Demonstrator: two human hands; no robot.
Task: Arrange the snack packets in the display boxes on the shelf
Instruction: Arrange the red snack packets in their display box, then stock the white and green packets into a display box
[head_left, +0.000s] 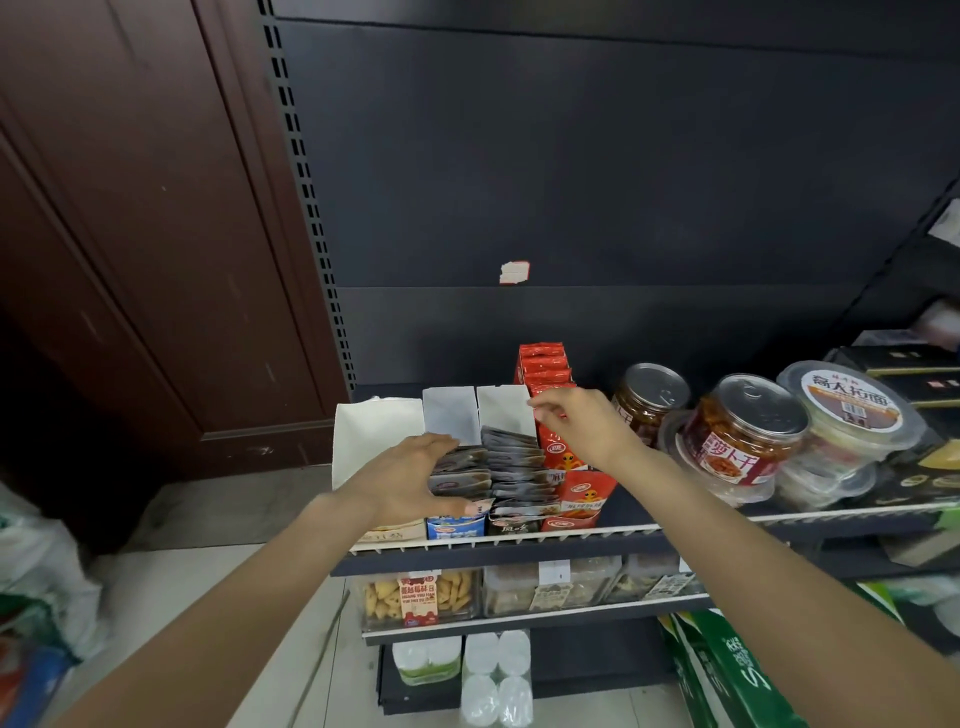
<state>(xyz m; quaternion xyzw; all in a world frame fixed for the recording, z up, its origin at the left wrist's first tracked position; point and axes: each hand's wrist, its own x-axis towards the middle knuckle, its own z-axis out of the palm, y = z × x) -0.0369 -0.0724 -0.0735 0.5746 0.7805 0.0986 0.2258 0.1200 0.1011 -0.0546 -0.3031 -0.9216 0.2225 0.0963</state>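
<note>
Snack packets (462, 475) stood on edge in a blue-fronted display box (456, 529) as the left hand (415, 480) spanned the row, apparently squaring it, while the right hand (574, 423), fingers curled, pinched at something at the red box (558, 415) on the top shelf (498, 538) beside jars (743, 431).
</note>
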